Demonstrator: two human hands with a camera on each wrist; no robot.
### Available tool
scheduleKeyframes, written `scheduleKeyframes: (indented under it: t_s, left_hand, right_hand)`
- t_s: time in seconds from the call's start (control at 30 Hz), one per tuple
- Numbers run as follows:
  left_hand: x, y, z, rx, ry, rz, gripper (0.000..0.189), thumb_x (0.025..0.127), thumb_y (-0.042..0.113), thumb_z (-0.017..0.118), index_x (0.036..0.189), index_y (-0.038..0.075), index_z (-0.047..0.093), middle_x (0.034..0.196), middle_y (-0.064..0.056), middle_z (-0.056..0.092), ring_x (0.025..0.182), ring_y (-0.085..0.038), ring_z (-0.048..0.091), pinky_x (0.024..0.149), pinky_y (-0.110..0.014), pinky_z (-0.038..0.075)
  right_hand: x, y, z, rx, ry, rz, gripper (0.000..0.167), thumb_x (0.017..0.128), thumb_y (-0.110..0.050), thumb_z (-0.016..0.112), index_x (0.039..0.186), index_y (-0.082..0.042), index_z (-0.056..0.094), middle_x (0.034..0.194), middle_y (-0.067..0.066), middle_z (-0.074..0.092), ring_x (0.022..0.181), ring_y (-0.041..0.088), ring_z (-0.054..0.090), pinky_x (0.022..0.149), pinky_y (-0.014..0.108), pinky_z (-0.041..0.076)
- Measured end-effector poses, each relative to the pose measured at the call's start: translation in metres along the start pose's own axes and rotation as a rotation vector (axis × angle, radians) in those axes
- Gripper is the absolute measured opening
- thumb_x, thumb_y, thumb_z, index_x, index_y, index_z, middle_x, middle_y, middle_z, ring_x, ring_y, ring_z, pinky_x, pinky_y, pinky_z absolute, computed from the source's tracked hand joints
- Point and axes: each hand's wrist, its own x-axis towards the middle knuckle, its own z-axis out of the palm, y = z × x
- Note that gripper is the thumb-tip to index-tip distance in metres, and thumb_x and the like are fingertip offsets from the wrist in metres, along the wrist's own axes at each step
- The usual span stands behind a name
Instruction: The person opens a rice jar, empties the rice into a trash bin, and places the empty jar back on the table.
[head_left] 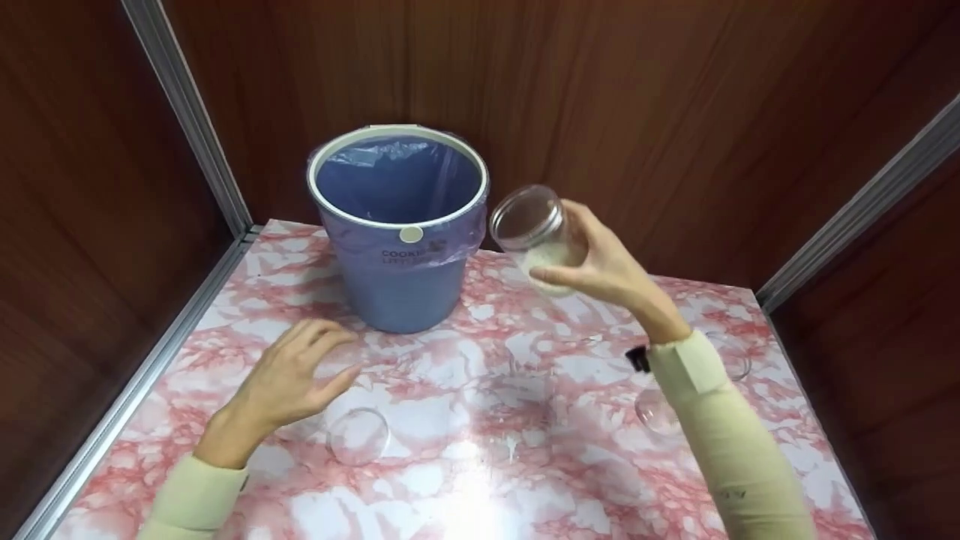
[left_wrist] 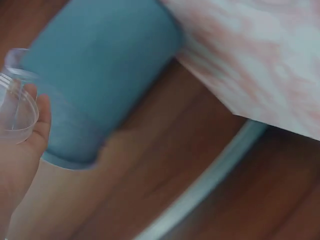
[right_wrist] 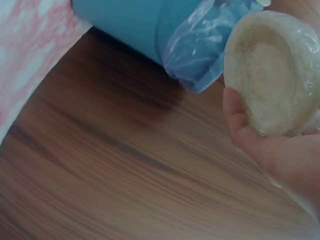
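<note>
My right hand (head_left: 600, 262) grips a clear plastic jar (head_left: 525, 214) around its side, raised above the table to the right of the bin. The jar tilts with its open mouth toward the bin, and pale whitish stuff sits in its lower part. In the right wrist view the jar's cloudy base (right_wrist: 270, 75) faces the camera, with fingers (right_wrist: 240, 120) bent against it. My left hand (head_left: 289, 375) is low in front of the bin, thumb and fingers curved around a shallow clear plastic lid (left_wrist: 22, 117), which hardly shows in the head view.
A blue bin (head_left: 401, 292) with a white rim and a purple liner bag stands at the back. One clear round lid (head_left: 358, 436) lies near the left hand. More clear round pieces (head_left: 656, 412) lie by the right forearm. Brown wood-grain panels (head_left: 675, 112) enclose the marbled table (head_left: 420, 480).
</note>
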Motion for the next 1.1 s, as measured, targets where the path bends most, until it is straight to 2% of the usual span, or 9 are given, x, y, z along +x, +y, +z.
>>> scheduleKeyframes:
  t_s: [0.23,0.37,0.5,0.63,0.7,0.93,1.0,1.1]
  left_hand:
    - [-0.047,-0.037,-0.011,0.031,-0.059,-0.239,0.034,0.082,0.024,0.075,0.112,0.009,0.068,0.109,-0.009,0.064,0.105,-0.028,0.058,0.092,-0.047,0.046]
    - [-0.07,-0.054,-0.017,0.048,-0.071,-0.334,0.032,0.083,0.021,0.073,0.111,0.006,0.066,0.109,-0.011,0.064,0.106,-0.031,0.057,0.092,-0.05,0.044]
    - [-0.088,-0.068,-0.023,0.058,-0.082,-0.408,0.032,0.084,0.02,0.072,0.111,0.005,0.065,0.11,-0.015,0.063,0.105,-0.037,0.056,0.09,-0.054,0.042]
    - [-0.102,-0.076,-0.026,0.037,-0.15,-0.527,0.034,0.088,0.026,0.068,0.115,0.005,0.063,0.117,-0.019,0.061,0.11,-0.044,0.053,0.089,-0.062,0.041]
    - [-0.109,-0.079,-0.025,0.029,-0.193,-0.584,0.036,0.091,0.031,0.064,0.117,0.006,0.062,0.121,-0.021,0.06,0.113,-0.047,0.051,0.089,-0.065,0.04]
    - [-0.133,-0.09,-0.027,0.041,-0.241,-0.669,0.041,0.093,0.037,0.062,0.117,0.003,0.062,0.119,-0.028,0.059,0.109,-0.053,0.049,0.087,-0.065,0.039]
    - [-0.135,-0.092,-0.027,0.037,-0.269,-0.682,0.042,0.093,0.038,0.061,0.117,0.003,0.061,0.121,-0.03,0.058,0.109,-0.054,0.049,0.086,-0.066,0.039]
    - [-0.135,-0.093,-0.022,0.028,-0.305,-0.679,0.043,0.094,0.038,0.06,0.118,0.003,0.062,0.122,-0.03,0.057,0.108,-0.053,0.049,0.085,-0.066,0.04]
  right_hand:
    - [0.028,-0.01,-0.016,-0.118,-0.016,0.031,0.087,0.072,-0.038,0.086,0.144,-0.018,0.041,0.129,0.006,0.06,0.111,0.02,0.058,0.097,0.042,0.046]
    - [0.042,-0.015,-0.019,-0.184,-0.021,0.046,0.086,0.071,-0.041,0.085,0.142,-0.02,0.042,0.124,0.007,0.061,0.108,0.021,0.058,0.094,0.042,0.046]
    - [0.054,-0.018,-0.018,-0.242,-0.028,0.039,0.085,0.07,-0.042,0.085,0.141,-0.021,0.043,0.124,0.005,0.061,0.109,0.02,0.058,0.095,0.04,0.046]
    - [0.066,-0.018,-0.018,-0.292,-0.042,-0.003,0.084,0.07,-0.04,0.085,0.139,-0.017,0.044,0.124,0.008,0.06,0.11,0.021,0.057,0.095,0.04,0.046]
    - [0.07,-0.018,-0.018,-0.35,-0.05,-0.019,0.085,0.071,-0.04,0.085,0.14,-0.015,0.043,0.126,0.009,0.059,0.112,0.023,0.054,0.096,0.041,0.044]
    - [0.085,-0.024,-0.008,-0.647,-0.065,-0.017,0.095,0.073,-0.049,0.08,0.149,-0.021,0.031,0.135,0.015,0.05,0.12,0.034,0.046,0.089,0.052,0.049]
    - [0.088,-0.026,-0.006,-0.699,-0.066,-0.03,0.095,0.074,-0.05,0.079,0.15,-0.021,0.03,0.134,0.016,0.05,0.119,0.035,0.047,0.088,0.054,0.05]
    - [0.092,-0.028,-0.004,-0.771,-0.07,-0.039,0.096,0.075,-0.049,0.079,0.15,-0.02,0.029,0.135,0.017,0.05,0.119,0.037,0.047,0.094,0.055,0.048]
